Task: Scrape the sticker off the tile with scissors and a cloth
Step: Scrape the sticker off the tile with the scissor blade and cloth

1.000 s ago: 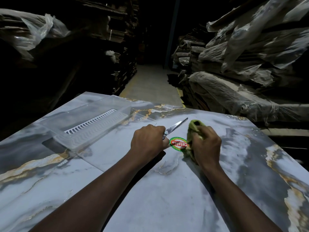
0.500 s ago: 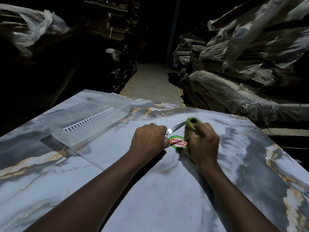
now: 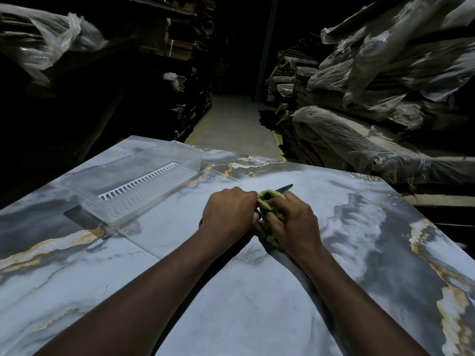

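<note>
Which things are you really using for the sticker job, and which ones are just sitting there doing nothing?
Used for the job:
scissors, gripped in the left hand
green cloth, held down by the right hand
marbled tile
The sticker is hidden right now.

Just lying about:
clear plastic box, off to the left of the hands
plastic-wrapped stacks along the aisle

On the tile (image 3: 257,304), the left hand (image 3: 228,214) and right hand (image 3: 293,227) touch side by side near the middle, the cloth (image 3: 267,201) bunched between them and under the right hand. The scissors (image 3: 284,188), gripped in the left hand, jut out behind the cloth. A plastic tray (image 3: 133,186) stands left of the hands, apart. Behind the tile, an aisle floor (image 3: 231,124) runs between stacks (image 3: 185,60) on the left and wrapped bundles (image 3: 359,140) on the right.
</note>
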Available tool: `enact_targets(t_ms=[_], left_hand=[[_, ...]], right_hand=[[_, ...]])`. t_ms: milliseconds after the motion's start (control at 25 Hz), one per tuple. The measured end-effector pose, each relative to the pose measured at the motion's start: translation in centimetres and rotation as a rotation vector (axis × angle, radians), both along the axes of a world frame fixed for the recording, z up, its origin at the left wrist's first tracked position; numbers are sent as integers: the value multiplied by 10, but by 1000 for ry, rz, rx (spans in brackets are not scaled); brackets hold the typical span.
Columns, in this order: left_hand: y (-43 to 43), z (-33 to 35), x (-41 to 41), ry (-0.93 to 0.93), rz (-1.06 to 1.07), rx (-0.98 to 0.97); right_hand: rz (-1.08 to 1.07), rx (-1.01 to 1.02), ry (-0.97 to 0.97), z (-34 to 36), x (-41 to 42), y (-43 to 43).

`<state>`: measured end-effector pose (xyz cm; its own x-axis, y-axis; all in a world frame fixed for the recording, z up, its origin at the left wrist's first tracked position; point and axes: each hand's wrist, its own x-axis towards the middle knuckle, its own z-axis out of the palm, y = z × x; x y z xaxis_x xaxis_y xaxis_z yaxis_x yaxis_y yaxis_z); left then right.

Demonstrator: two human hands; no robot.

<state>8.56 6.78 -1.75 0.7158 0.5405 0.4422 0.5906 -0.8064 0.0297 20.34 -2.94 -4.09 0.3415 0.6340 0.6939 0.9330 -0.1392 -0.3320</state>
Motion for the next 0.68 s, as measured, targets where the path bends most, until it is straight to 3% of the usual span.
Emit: enact_targets(t_ms=[80, 200, 280, 400, 480, 560, 680], left_hand=[[1, 0, -3, 0, 17, 15], [1, 0, -4, 0, 19, 19], [0, 0, -2, 3, 9, 3], [2, 0, -2, -16, 3, -15], [2, 1, -5, -45, 6, -40], [-1, 4, -8, -99, -4, -86], [-7, 9, -7, -157, -46, -102]], right_hand=[[-190, -26, 19, 2, 12, 9], [-421, 120, 341, 4, 36, 5], [-327, 220, 295, 2, 31, 0], [-33, 94, 124, -7, 7, 1], [-165, 93, 214, -5, 18, 8], [-401, 122, 430, -1, 38, 9], [-368, 135, 579, -2, 47, 1]])
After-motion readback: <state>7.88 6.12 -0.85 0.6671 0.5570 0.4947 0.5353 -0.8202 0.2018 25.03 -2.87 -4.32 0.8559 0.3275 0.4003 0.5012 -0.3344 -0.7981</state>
